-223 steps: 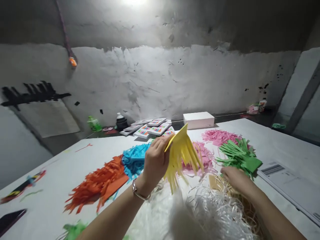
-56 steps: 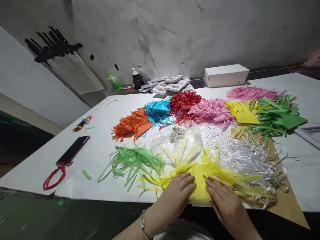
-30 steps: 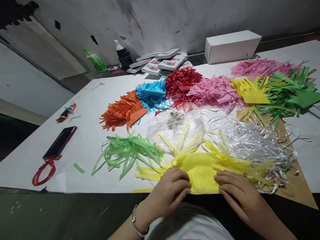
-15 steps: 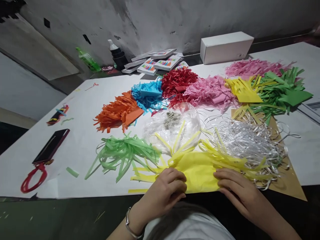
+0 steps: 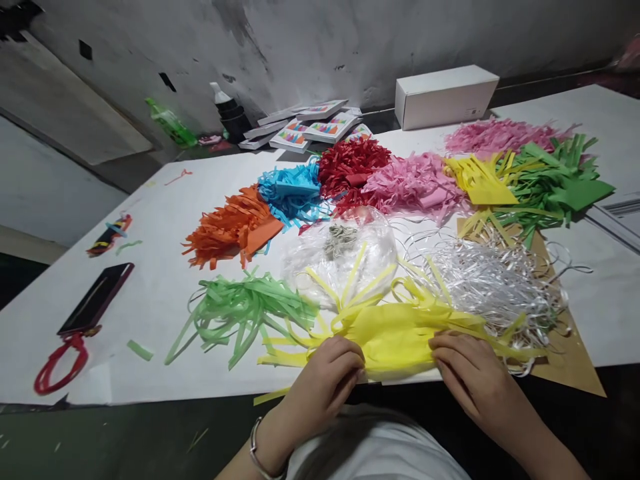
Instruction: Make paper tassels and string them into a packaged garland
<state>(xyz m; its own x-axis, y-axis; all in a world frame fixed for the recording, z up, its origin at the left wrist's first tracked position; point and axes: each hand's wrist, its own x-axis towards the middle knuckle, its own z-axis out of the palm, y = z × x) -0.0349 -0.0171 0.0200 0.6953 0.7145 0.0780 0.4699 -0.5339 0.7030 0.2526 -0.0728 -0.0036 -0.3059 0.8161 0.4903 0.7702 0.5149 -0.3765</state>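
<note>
A yellow fringed tissue paper (image 5: 395, 333) lies at the table's front edge, its uncut band in the middle and cut strips fanning out at both sides. My left hand (image 5: 327, 377) pinches the band's near left corner, fingers curled with the thumb underneath. At the near right corner, my right hand (image 5: 473, 367) grips the same sheet in a similar way. The near edge between the hands looks folded over. Some yellow strips rest on a clear plastic bag (image 5: 300, 260) and on a heap of silver-white strips (image 5: 480, 273).
Light green strips (image 5: 245, 310) lie to the left. Behind are orange (image 5: 230, 227), blue (image 5: 290, 190), red (image 5: 353, 167), pink (image 5: 415, 183) and dark green (image 5: 560, 180) fringed bundles. A phone (image 5: 95, 300) sits far left; small boxes (image 5: 325, 127) and a white carton (image 5: 445, 97) stand by the wall.
The yellow paper's near edge has come up and away from the table's front edge, making the flat band narrower. Both hands keep their hold. The whole view has shifted slightly.
</note>
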